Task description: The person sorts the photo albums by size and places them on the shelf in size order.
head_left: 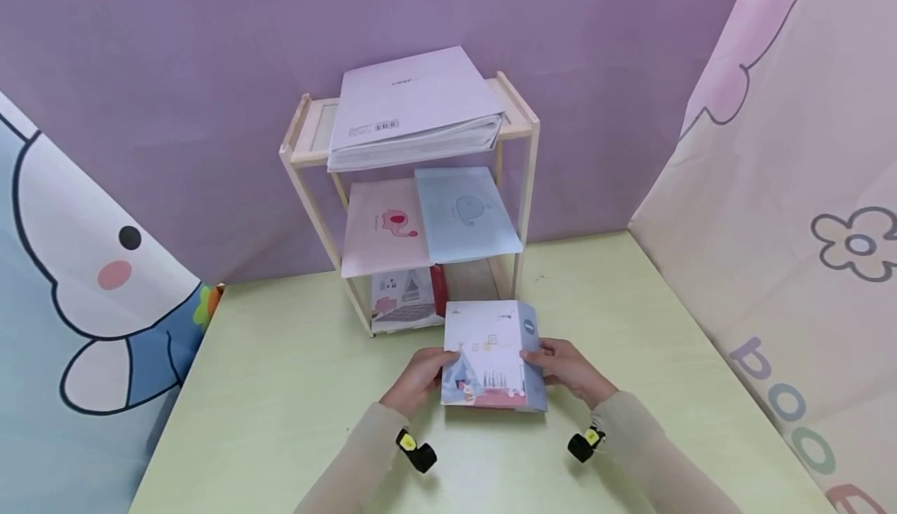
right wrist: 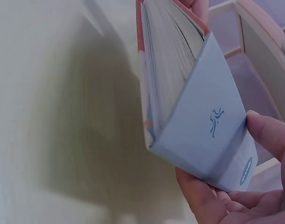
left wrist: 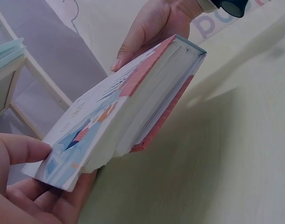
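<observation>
A small thick hardcover book [head_left: 483,343] with a pale illustrated cover and a blue spine [right wrist: 212,116] is held just above the table, tilted. My left hand [head_left: 420,378] grips its left edge, thumb on the cover and fingers underneath, as the left wrist view shows. On the spine side, my right hand [head_left: 571,370] holds it between thumb and fingers. The book's page edges [left wrist: 152,98] show between its covers, slightly fanned. Right behind the book stands a light wooden shelf rack [head_left: 529,179].
A large white album [head_left: 413,101] lies on the rack's top. A pink book [head_left: 385,226] and a blue book [head_left: 466,214] lie on the middle shelf, jutting forward. Another illustrated book [head_left: 406,296] lies at the bottom left. Printed cloths hang around the pale green table [head_left: 280,389].
</observation>
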Tool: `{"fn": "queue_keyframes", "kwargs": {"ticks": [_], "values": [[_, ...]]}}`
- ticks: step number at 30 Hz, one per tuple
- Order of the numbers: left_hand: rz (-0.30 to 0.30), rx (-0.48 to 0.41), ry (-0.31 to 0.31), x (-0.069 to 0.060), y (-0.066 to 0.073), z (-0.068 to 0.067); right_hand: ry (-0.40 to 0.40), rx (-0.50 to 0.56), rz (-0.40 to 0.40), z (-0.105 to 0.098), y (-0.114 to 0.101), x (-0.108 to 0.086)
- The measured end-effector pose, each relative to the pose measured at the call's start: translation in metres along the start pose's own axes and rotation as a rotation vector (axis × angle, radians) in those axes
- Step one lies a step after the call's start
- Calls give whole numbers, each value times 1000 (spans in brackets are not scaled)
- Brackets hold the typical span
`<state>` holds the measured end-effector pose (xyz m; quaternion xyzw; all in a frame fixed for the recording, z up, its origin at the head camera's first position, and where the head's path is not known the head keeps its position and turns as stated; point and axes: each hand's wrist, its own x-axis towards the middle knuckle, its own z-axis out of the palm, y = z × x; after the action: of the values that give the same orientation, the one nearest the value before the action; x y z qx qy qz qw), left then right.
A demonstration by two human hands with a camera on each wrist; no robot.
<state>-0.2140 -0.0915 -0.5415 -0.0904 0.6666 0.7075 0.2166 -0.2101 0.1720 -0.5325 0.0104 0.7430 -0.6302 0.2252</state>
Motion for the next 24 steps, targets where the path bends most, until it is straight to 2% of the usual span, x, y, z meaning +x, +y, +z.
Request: {"fn": "queue_keyframes", "kwargs": {"ticks": [8,18,24], "values": [[40,-29,32,-2,8,-8,30,6,-25,7,-11,10],[29,-25,55,-2,13,-16,70,-45,-22,14,-18,21],[28,-21,74,-2,16,-18,55,-83,-66,15,-22,26]]}}
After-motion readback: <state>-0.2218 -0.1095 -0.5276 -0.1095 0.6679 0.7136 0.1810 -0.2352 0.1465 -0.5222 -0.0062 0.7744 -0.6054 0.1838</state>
